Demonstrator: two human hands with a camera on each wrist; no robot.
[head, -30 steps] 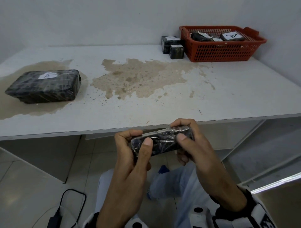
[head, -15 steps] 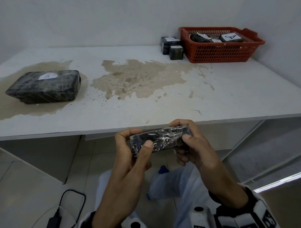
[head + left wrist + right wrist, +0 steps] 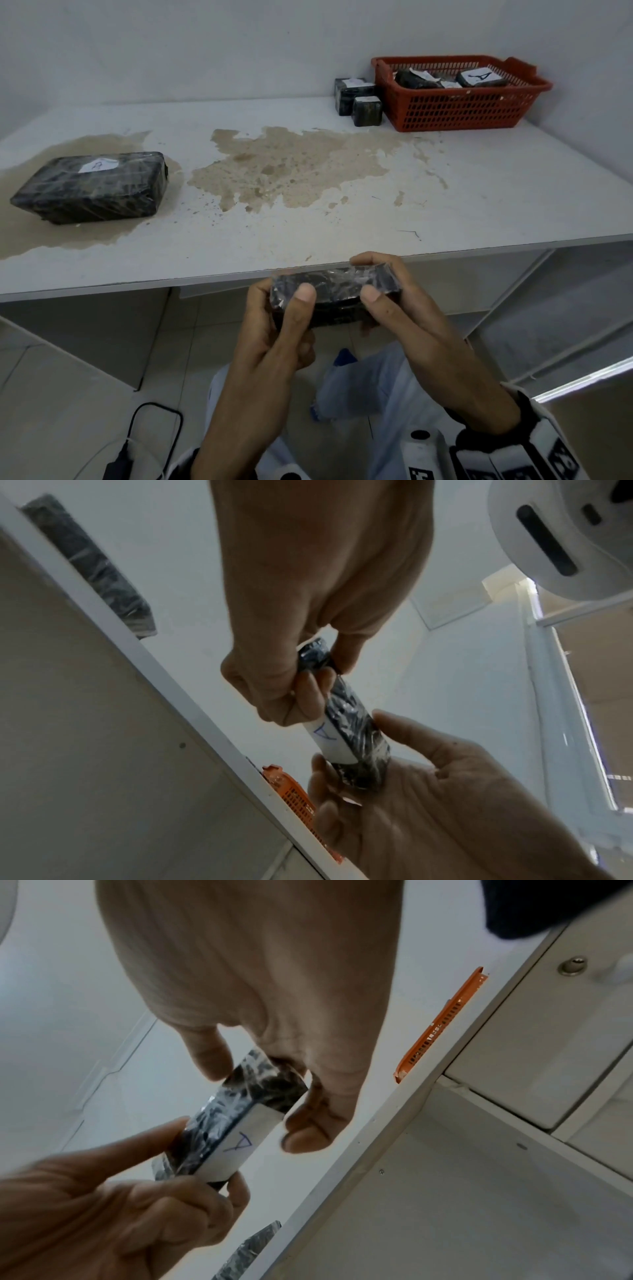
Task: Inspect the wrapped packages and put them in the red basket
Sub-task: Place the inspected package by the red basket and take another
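Inspection goes best with the left hand (image 3: 274, 329) and right hand (image 3: 404, 308) each pinching an end of the small wrapped package (image 3: 334, 298) below the table's (image 3: 479, 205) front edge, rotating it slowly until its white label (image 3: 325, 735) faces up.

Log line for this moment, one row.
phase: inspecting | held: small package | left hand: gripping | right hand: gripping | red basket: far right

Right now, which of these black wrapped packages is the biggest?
The large package lying alone at the table's left end, on the brown stain; the rest, near or in the red basket, are smaller.
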